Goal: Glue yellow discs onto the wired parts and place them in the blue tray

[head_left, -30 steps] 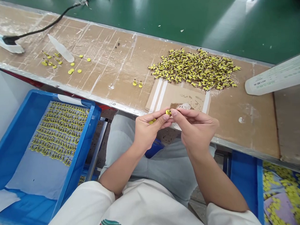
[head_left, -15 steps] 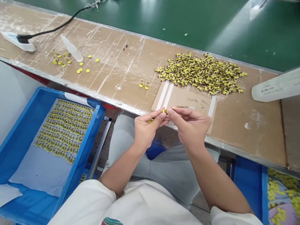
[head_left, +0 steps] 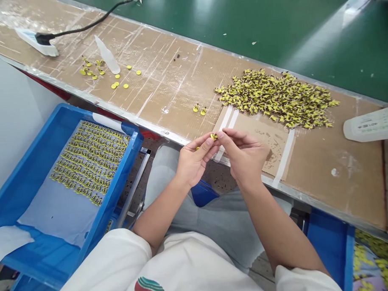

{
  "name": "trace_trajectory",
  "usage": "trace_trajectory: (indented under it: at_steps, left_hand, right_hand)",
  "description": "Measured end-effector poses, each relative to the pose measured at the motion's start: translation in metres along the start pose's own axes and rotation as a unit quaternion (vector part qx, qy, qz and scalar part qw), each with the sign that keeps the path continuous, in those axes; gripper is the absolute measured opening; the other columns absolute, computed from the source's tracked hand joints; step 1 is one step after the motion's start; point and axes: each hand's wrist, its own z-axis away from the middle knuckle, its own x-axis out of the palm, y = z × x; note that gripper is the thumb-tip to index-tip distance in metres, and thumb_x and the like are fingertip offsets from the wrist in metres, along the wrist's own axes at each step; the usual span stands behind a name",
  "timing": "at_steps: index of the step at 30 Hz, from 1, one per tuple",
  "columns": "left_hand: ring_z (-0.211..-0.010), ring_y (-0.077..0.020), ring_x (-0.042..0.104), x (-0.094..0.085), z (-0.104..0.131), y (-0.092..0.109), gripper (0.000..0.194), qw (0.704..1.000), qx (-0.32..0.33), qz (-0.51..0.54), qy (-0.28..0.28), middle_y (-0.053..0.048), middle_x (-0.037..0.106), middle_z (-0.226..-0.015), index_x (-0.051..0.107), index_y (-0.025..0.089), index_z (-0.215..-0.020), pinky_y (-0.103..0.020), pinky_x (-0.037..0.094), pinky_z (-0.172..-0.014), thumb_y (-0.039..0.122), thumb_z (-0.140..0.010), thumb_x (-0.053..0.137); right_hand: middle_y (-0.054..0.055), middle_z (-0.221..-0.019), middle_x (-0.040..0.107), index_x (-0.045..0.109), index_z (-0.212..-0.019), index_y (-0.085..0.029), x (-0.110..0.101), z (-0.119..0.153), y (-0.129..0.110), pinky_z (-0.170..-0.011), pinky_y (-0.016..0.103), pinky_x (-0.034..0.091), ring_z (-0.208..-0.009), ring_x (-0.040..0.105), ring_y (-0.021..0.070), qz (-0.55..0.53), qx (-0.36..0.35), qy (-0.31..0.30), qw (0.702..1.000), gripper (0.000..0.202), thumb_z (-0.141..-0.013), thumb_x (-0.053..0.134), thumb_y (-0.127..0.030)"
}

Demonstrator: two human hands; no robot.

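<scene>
Stretched forward, with left hand (head_left: 191, 164) angled toward one o'clock and right hand (head_left: 249, 160) toward eleven, thumbs (head_left: 228, 144) uppermost; pinching a small yellow-based piece (head_left: 213, 136) in both grips, by the near edge of the desk (head_left: 168, 93), at eight o'clock from the yellow-and-brown heap (head_left: 278, 99).

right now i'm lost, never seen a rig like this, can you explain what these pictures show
No robot here: a camera worn on a person's head looks forward and down, so you get the wearer's own view of their bare hands. The left hand and right hand together pinch a small yellow piece with a dark top. On the long brown cardboard-covered bench in front lies a big heap of small yellow-and-brown pieces. The blue plastic tray on the left holds rows of similar-looking pieces.
</scene>
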Motion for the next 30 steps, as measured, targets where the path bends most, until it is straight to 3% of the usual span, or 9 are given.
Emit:
trace_trajectory:
  at_steps: [3, 6, 10, 14, 17, 22, 27, 30]
  left_hand:
    - [-0.094, -0.0128, 0.076, -0.002, -0.003, 0.005, 0.018, 1.0, -0.001, 0.016, 0.003, -0.005, 0.079, -0.1, 0.078, 0.015, -0.099, -0.022, 0.057, -0.092, 0.029, -0.088, 0.073]
    - [-0.101, -0.016, 0.075, -0.006, -0.008, 0.012, 0.025, 0.999, -0.016, 0.042, 0.029, -0.009, 0.079, -0.102, 0.076, 0.012, -0.097, -0.024, 0.057, -0.096, 0.033, -0.094, 0.063]
    - [-0.119, -0.0204, 0.069, -0.014, -0.013, 0.023, 0.029, 0.995, -0.032, 0.078, 0.044, -0.012, 0.077, -0.112, 0.073, 0.01, -0.099, -0.027, 0.054, -0.103, 0.03, -0.096, 0.053]
    - [-0.124, -0.0239, 0.066, -0.016, -0.013, 0.031, 0.031, 0.992, -0.037, 0.107, 0.049, -0.017, 0.072, -0.123, 0.07, 0.006, -0.106, -0.029, 0.054, -0.104, 0.025, -0.093, 0.048]
    - [-0.129, -0.0259, 0.063, -0.016, -0.012, 0.034, 0.032, 0.992, -0.034, 0.116, 0.045, -0.02, 0.068, -0.131, 0.068, 0.005, -0.109, -0.031, 0.053, -0.106, 0.021, -0.09, 0.048]
    - [-0.131, -0.027, 0.061, -0.017, -0.012, 0.034, 0.033, 0.991, -0.037, 0.129, 0.031, -0.019, 0.069, -0.129, 0.068, 0.006, -0.11, -0.033, 0.053, -0.106, 0.02, -0.089, 0.047]
    - [-0.131, -0.0272, 0.061, -0.017, -0.011, 0.035, 0.034, 0.99, -0.049, 0.131, 0.014, -0.018, 0.07, -0.127, 0.068, 0.007, -0.112, -0.036, 0.053, -0.105, 0.021, -0.09, 0.046]
    - [-0.125, -0.0261, 0.065, -0.016, -0.01, 0.035, 0.035, 0.99, -0.07, 0.119, 0.007, -0.018, 0.072, -0.122, 0.069, 0.007, -0.108, -0.035, 0.054, -0.102, 0.026, -0.093, 0.045]
  right_hand:
    - [0.001, -0.083, 0.079, 0.079, -0.089, -0.023, 0.004, -0.01, 0.002, -0.07, 0.028, 0.062, -0.073, 0.074, 0.0154, 0.014, -0.036, -0.003, 0.999, 0.021, -0.072, 0.087, -0.034]
    - [0.002, -0.085, 0.079, 0.079, -0.092, -0.022, 0.005, -0.033, 0.01, -0.072, 0.029, 0.059, -0.074, 0.072, 0.0155, 0.089, -0.115, 0.008, 0.989, 0.021, -0.077, 0.083, -0.035]
    - [0.005, -0.09, 0.079, 0.078, -0.097, -0.019, 0.008, -0.072, 0.032, -0.074, 0.032, 0.056, -0.071, 0.068, 0.0162, 0.306, -0.205, -0.016, 0.93, 0.022, -0.085, 0.073, -0.037]
    - [0.008, -0.099, 0.079, 0.076, -0.107, -0.019, 0.015, -0.088, 0.049, -0.088, 0.037, 0.055, -0.088, 0.072, 0.0218, 0.44, -0.21, -0.059, 0.871, 0.026, -0.09, 0.065, -0.036]
    - [0.008, -0.103, 0.078, 0.075, -0.109, -0.02, 0.018, -0.086, 0.053, -0.089, 0.038, 0.054, -0.096, 0.072, 0.0244, 0.483, -0.197, -0.072, 0.85, 0.028, -0.093, 0.06, -0.037]
    - [0.009, -0.1, 0.078, 0.075, -0.11, -0.02, 0.017, -0.086, 0.053, -0.087, 0.041, 0.055, -0.094, 0.072, 0.027, 0.515, -0.199, -0.061, 0.831, 0.03, -0.09, 0.064, -0.04]
    - [0.01, -0.099, 0.078, 0.072, -0.114, -0.019, 0.01, -0.068, 0.037, -0.088, 0.043, 0.054, -0.091, 0.07, 0.0268, 0.462, -0.32, -0.033, 0.827, 0.034, -0.091, 0.064, -0.043]
    - [0.006, -0.093, 0.078, 0.072, -0.11, -0.022, 0.004, -0.041, 0.019, -0.078, 0.036, 0.055, -0.076, 0.068, 0.0196, 0.386, -0.358, -0.108, 0.843, 0.022, -0.093, 0.064, -0.034]
